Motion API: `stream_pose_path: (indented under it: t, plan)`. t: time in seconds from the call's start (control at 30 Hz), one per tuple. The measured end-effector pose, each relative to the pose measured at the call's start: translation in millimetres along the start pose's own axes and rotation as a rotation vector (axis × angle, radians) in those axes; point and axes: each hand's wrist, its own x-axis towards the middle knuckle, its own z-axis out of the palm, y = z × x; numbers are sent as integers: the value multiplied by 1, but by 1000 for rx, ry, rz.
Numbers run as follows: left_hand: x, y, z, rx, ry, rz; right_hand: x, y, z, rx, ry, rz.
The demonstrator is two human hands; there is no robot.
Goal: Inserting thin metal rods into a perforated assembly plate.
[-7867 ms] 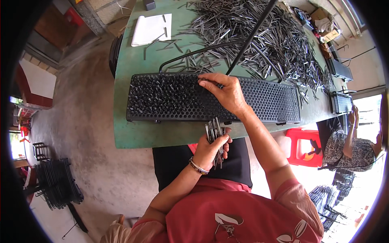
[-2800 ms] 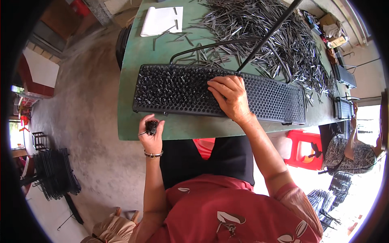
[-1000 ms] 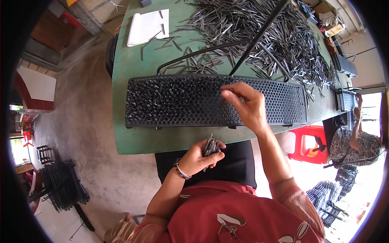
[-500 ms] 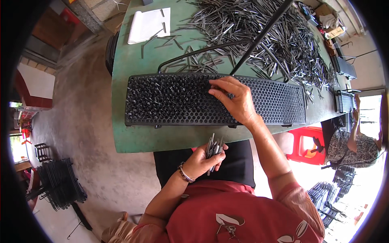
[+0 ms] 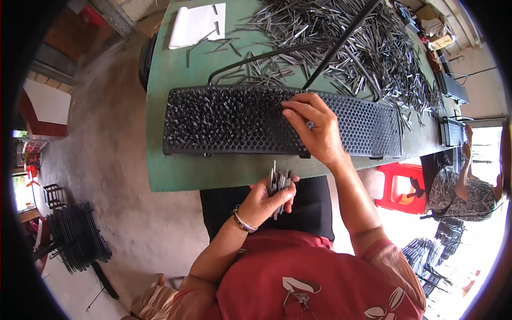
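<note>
A long black panel (image 5: 368, 125) full of round holes lies along the near edge of the green table. Short dark strips (image 5: 213, 120) stand packed in the holes of its left part, while the holes toward its right end show bare. Over the panel's middle, at the border of the packed part, my right hand (image 5: 324, 130) has thumb and fingers pinched together; whatever is between the tips is too small to make out. My left hand (image 5: 260, 205), in front of the table edge, is closed around a bundle of thin dark strips (image 5: 279, 184) pointing upward.
Behind the panel, a big heap of loose dark strips (image 5: 394, 58) covers the green table (image 5: 176, 173). Black bent rods (image 5: 341, 48) rise at the panel's back. A white pad (image 5: 194, 26) lies far left. At right are a red stool (image 5: 392, 186) and another person (image 5: 458, 194).
The view has tilted a little, so table and panel sit higher in the picture. My right fingertips have shifted slightly right along the panel. My left hand keeps its bundle of strips.
</note>
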Motion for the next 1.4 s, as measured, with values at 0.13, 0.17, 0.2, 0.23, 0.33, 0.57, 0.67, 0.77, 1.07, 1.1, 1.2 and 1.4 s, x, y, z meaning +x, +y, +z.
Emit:
stream_pose_path:
  t: [0.13, 0.17, 0.2, 0.23, 0.33, 0.57, 0.67, 0.77, 1.07, 1.1, 1.2, 1.4]
  plan:
    - [3, 9, 0, -34, 42, 50, -22, -8, -23, 110, -373, 145]
    - [4, 11, -1, -20, 31, 54, -29, -10, -23, 188, -420, 192]
    - [5, 14, -2, -5, 20, 59, -33, -13, -23, 187, -419, 194]
    - [5, 17, -1, 22, 27, 30, -34, -17, -22, 247, -429, 257]
    - [3, 16, 0, 55, -27, 37, -38, -21, -20, 376, -457, 315]
    - [2, 14, -2, 43, -114, 12, -40, -24, -20, 724, -388, 637]
    - [2, 15, -2, 33, -137, 15, -32, -27, -25, 678, -428, 668]
    - [4, 18, -2, 63, -94, -17, -22, -30, -27, 615, -271, 615]
    - [2, 13, -8, 6, -6, -4, 19, -10, 15, 223, 98, 238]
    - [1, 14, -8, 21, -19, -7, 18, -8, 19, 203, 82, 229]
    - [0, 13, -10, 28, -33, -4, 17, -9, 26, 140, 43, 202]
    - [-1, 12, -11, 37, -46, -9, 15, -11, 28, -19, 27, 17]
